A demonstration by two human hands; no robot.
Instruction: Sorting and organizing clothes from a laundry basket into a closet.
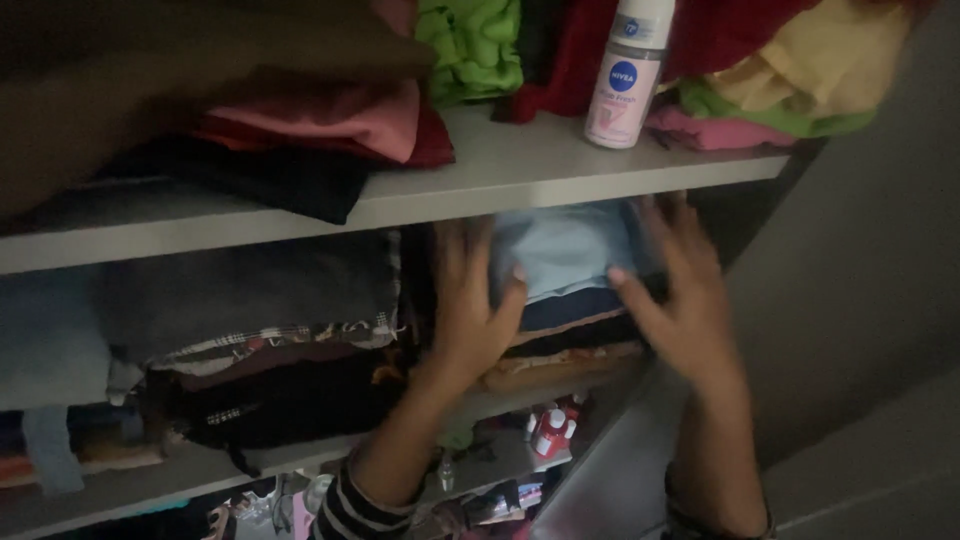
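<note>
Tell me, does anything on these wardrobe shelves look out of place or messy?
One thing stands out: a white and pink deodorant bottle stands on the top shelf among heaped clothes. A black cloth droops over that shelf's edge. Both hands, left hand and right hand, press a light blue folded garment on a neat stack below.

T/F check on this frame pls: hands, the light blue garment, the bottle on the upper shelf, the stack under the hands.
1. Both hands are on a folded light blue garment at the top of a stack. True: the left hand and right hand press on either side of it.
2. The white and pink bottle lies on its side. False: it stands upright on the upper shelf.
3. The light blue garment sits under the upper shelf. True.
4. The right hand holds the bottle. False: it is on the garment, below the shelf.
5. The upper shelf holds only the bottle. False: clothes lie there too.
</note>
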